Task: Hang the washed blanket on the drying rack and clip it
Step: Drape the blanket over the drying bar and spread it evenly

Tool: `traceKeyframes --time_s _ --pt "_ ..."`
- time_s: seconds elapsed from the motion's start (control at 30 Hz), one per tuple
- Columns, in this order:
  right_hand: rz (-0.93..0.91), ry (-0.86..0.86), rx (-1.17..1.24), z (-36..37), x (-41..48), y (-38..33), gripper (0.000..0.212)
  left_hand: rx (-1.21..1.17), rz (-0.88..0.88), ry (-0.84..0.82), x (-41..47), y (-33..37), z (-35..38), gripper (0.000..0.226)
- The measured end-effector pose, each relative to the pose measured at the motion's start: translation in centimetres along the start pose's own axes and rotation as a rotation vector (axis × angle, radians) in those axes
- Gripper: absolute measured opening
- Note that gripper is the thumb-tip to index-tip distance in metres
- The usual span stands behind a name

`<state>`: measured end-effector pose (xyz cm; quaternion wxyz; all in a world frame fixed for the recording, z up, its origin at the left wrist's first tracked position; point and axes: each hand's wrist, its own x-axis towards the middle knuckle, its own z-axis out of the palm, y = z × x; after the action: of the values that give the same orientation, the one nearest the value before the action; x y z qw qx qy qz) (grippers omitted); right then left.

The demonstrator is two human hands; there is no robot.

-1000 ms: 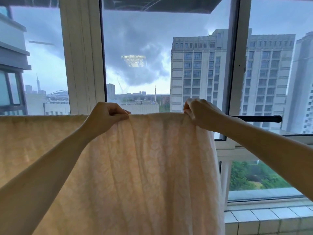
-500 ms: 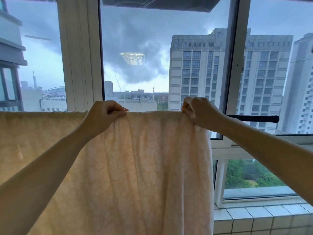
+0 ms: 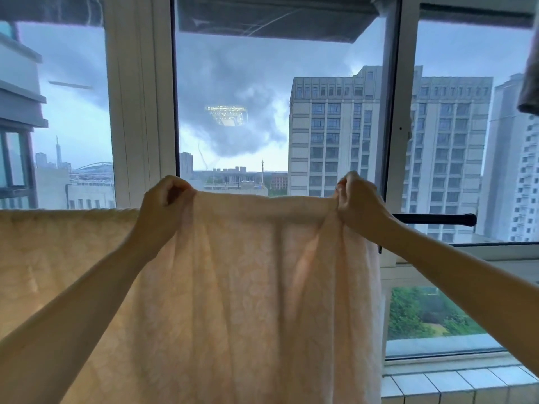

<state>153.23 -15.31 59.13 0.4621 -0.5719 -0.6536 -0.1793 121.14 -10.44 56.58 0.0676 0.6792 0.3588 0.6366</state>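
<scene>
So my left hand (image 3: pixel 163 201) is curled into a loose fist, thumb and fingers pinched on the top edge of the blanket (image 3: pixel 248 301). My right hand (image 3: pixel 360 204) is doing the same thing further along, fingers bunched tight around a gathered bit of the fabric near its right-hand edge. Between the two hands the top edge is pulled into a fairly straight, taut line, sitting a little higher than the stretch off to the left.

The blanket itself is pale peach-cream, thin enough that daylight glows through it, with a faint leafy or floral pattern woven in. It hangs down in soft vertical folds, deepest right under my right hand. To the left of my left hand it lies flat and level.

Poking out past my right wrist is the drying rack (image 3: pixel 434 219), a slim black round bar with a capped end, running horizontally. The blanket covers the rest of it, so I can't tell how far it goes.

Behind it all is the white-framed window (image 3: pixel 140 112), glossy white tiles (image 3: pixel 455 384) on the sill at bottom right, and grey tower blocks outside.
</scene>
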Motion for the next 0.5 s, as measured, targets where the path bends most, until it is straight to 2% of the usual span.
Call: traceKeyframes --time_s 0.07,0.13,0.27,0.37,0.5 --pt "0.012 0.12 0.048 -0.7 0.0 0.2 0.01 -0.051 -0.034 0.078 -0.4 0.0 -0.3 0.016" --pt "-0.024 0.186 0.073 -1.1 -0.5 -0.1 0.011 -0.032 -0.013 0.076 -0.7 0.1 -0.4 0.016" --pt "-0.078 0.098 0.031 -0.5 -2.6 -0.2 0.009 0.144 0.11 -0.064 -1.7 -0.1 0.7 0.009" --pt "-0.049 0.059 0.044 -0.6 -3.2 -0.2 0.007 0.262 0.223 -0.069 -1.8 0.3 1.7 0.006" --pt "0.068 0.028 0.111 -1.2 -2.2 0.1 0.003 0.362 0.309 -0.096 -1.3 1.4 3.6 0.02"
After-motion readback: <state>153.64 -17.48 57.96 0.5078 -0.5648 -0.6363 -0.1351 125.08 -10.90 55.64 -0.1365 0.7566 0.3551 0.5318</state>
